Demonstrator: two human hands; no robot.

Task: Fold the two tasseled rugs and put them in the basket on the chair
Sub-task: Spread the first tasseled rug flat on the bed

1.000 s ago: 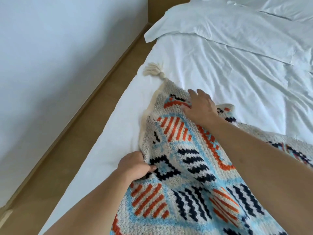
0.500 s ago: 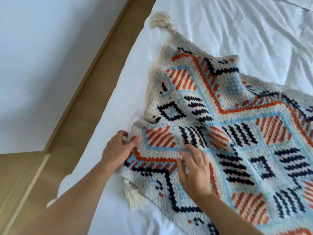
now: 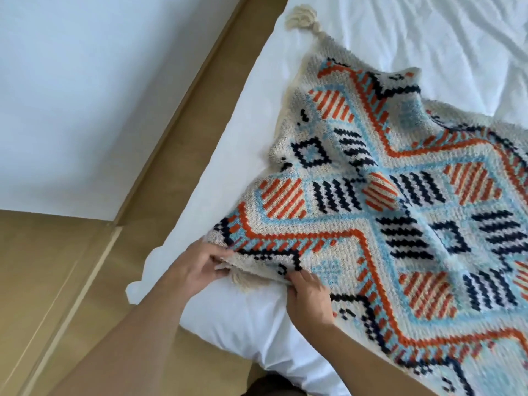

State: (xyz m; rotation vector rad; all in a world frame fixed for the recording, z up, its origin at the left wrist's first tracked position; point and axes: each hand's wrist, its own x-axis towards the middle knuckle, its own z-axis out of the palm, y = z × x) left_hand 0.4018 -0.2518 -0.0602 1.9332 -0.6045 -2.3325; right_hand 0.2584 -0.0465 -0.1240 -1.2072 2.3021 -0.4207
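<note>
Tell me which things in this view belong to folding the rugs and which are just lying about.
Belongs to the job:
- patterned rug, spread on the bed
- its tassels: far corner, near corner
- left hand and right hand, both gripping the near edge

Just there:
- white bed sheet
- wooden floor
- white wall

No basket, chair or second rug in view.

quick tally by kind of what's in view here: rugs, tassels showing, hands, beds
rug: 1
tassels: 2, far corner tassel and near corner tassel
hands: 2, left hand and right hand, both gripping the rug's near edge
bed: 1
total: 6
</note>
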